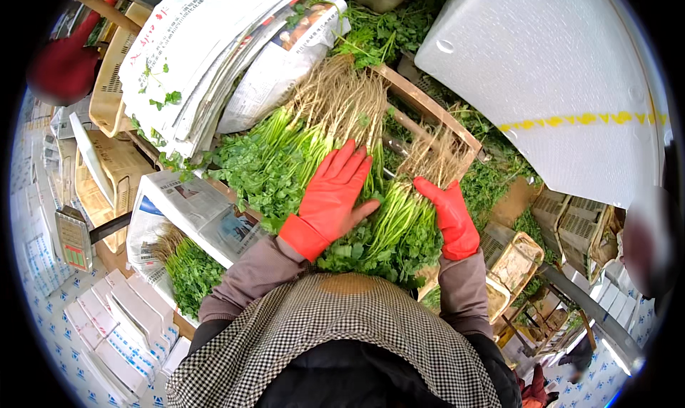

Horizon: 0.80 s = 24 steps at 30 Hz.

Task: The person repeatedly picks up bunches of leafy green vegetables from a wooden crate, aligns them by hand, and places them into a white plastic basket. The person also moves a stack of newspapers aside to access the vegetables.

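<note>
Leafy green herbs with long pale roots (257, 158) lie heaped on a wooden-edged bench (428, 101), roots toward the back. My left hand (335, 194), in a red rubber glove, lies on the stems with its fingers stretched out and slightly apart, thumb out to the right. My right hand (446, 212), also red-gloved, has its thumb and fingers round the root end of a separate bunch (399, 222) at the right, whose leaves hang toward my checked apron (342, 308).
Newspaper stacks (185, 44) stand behind left; another rooted bunch (185, 272) lies by folded newspaper (185, 201). A large foam box (535, 65) fills the back right. Plastic crates (114, 179) flank the bench. People's clothing (64, 69) shows at the edges, including lower right (535, 390).
</note>
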Motion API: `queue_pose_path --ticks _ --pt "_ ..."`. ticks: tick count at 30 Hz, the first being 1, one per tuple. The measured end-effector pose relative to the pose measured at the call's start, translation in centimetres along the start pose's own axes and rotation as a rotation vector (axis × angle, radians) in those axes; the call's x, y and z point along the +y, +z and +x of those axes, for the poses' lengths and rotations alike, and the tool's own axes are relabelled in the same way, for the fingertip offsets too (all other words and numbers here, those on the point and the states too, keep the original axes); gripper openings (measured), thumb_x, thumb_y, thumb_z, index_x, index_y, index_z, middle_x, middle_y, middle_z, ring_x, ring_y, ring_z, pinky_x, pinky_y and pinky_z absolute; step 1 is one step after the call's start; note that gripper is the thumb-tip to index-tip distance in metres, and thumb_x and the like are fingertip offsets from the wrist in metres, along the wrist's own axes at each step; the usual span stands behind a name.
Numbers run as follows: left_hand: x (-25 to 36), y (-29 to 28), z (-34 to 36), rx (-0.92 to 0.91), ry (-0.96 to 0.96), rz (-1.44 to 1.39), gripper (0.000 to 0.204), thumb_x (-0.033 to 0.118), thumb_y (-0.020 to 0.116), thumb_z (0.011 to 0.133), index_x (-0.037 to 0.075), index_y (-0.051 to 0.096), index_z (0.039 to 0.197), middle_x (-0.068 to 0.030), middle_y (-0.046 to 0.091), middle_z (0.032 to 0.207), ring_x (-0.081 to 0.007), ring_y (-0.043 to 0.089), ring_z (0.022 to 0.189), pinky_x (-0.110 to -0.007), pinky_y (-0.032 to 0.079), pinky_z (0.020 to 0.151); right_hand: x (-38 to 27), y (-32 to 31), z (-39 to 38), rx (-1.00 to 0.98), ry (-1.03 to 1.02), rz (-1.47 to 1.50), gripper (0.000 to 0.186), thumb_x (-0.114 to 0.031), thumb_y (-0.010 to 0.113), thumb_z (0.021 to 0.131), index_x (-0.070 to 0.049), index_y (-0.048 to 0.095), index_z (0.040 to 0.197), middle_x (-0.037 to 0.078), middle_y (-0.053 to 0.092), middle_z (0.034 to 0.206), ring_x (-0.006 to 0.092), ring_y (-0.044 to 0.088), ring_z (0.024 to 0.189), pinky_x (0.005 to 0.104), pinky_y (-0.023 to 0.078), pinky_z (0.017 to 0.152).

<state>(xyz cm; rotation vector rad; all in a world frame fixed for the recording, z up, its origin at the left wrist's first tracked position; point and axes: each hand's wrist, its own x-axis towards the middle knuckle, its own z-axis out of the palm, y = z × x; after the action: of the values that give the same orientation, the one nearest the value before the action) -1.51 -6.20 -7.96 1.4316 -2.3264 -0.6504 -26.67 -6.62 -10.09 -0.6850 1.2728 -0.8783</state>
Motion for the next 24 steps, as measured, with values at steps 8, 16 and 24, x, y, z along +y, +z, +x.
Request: queue_pose_path --ticks 8,16,24 --pt "3.8 4.0 2.1 -0.061 0.138 0.109 0.048 0.033 0.056 0.089 -0.004 0.06 0.119 -0.0181 0.051 0.139 -0.0353 0.03 0.143 -0.054 0.013 0.12 -2.7 1.9 0.8 -0.135 0.017 -0.04 0.06 -0.018 0.076 0.083 -0.001 0.051 0.136 0.008 0.061 0.127 0.0175 0.058 0.113 0.0321 0.043 0.099" --pt "0.3 -0.3 0.1 -0.126 0.033 0.215 0.057 0.028 0.072 0.077 0.006 0.059 0.128 -0.0068 0.058 0.133 -0.0251 0.04 0.138 -0.053 0.018 0.118 -0.5 -1.2 -0.9 0.128 -0.037 -0.15 0.024 -0.017 0.068 0.092 -0.002 0.067 0.111 0.006 0.073 0.104 0.0104 0.063 0.093 0.0281 0.049 0.084" --pt "1.6 2.0 0.7 -0.096 0.178 0.139 0.045 0.024 0.073 0.075 0.014 0.066 0.118 -0.0095 0.058 0.132 -0.0309 0.039 0.137 -0.06 0.014 0.117 -0.7 -1.5 -1.6 -0.002 -0.089 -0.054 0.013 -0.011 0.064 0.093 -0.004 0.07 0.103 0.001 0.072 0.096 0.0092 0.062 0.089 0.0267 0.049 0.081"
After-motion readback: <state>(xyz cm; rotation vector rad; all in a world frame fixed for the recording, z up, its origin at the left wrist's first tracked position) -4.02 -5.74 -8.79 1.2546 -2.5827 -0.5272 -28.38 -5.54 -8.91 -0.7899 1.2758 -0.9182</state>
